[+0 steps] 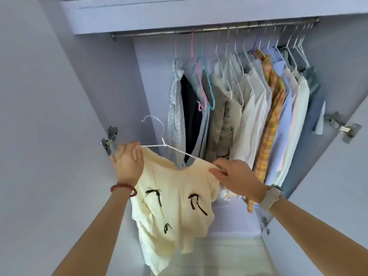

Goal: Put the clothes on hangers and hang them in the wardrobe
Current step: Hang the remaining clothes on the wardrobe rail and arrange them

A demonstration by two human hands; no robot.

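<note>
Head view. We note cream top (175,200) on white hanger (159,140), held below and left of rail (215,29). Hanger bar runs left-high to right-low; hook points up-left, well short of rail. Left hand (127,162) grips top's left shoulder; right hand (233,174) pinches right shoulder. Both arms outstretched and raised. We judge free rail left of hung shirts (249,108) nearer left hand.

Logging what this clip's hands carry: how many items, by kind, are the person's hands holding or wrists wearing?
white hanger: 1
cream top with black bows: 1
red bead bracelet: 1
grey-strap watch: 1
Total: 4
</note>
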